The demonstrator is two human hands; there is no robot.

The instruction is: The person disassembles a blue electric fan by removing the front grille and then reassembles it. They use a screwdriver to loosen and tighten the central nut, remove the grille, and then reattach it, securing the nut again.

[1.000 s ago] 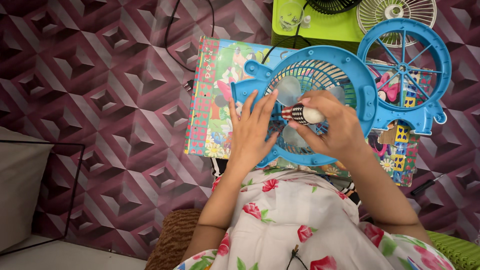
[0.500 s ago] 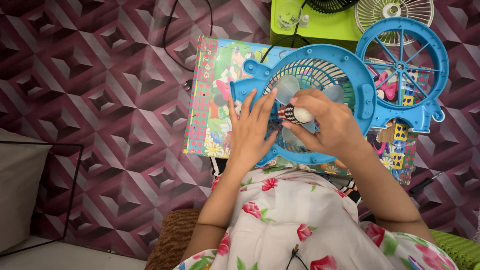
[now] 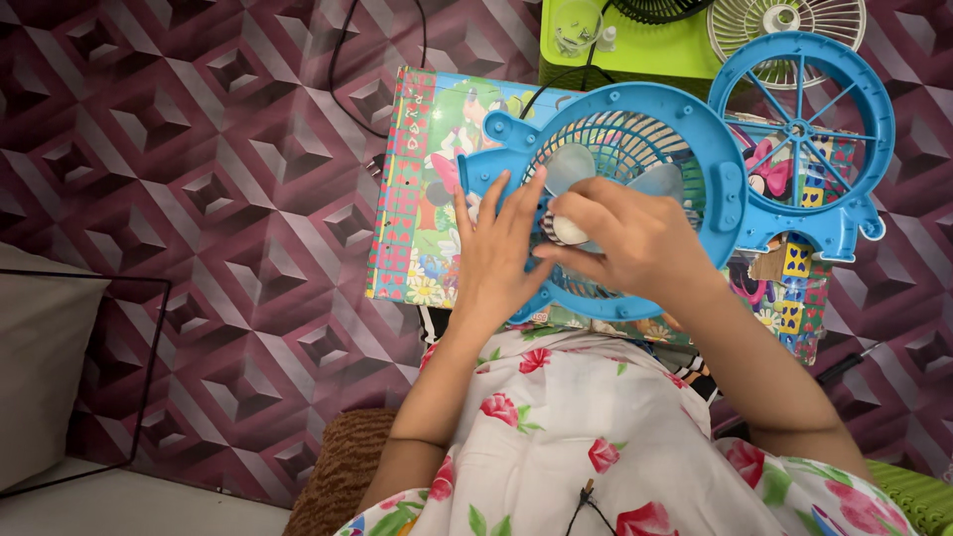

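the left hand (image 3: 496, 253) lies flat, fingers apart, on the rim of the blue fan housing (image 3: 715, 149), gripping nothing. just beside it, the right hand (image 3: 635, 238) closes its fingers on the white hub (image 3: 568, 230) at the middle, with clear blades (image 3: 571, 167) fanning out just beyond its fingertips. under both hands sits a flat, colourful cartoon-printed box (image 3: 417, 199). beyond the right hand, a blue spoked fan guard (image 3: 802, 129) leans on a lime-green box (image 3: 645, 50).

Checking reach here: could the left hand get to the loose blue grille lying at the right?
Probably not directly: the left hand rests flat on the fan housing, and the right hand and its forearm lie between it and the blue grille.
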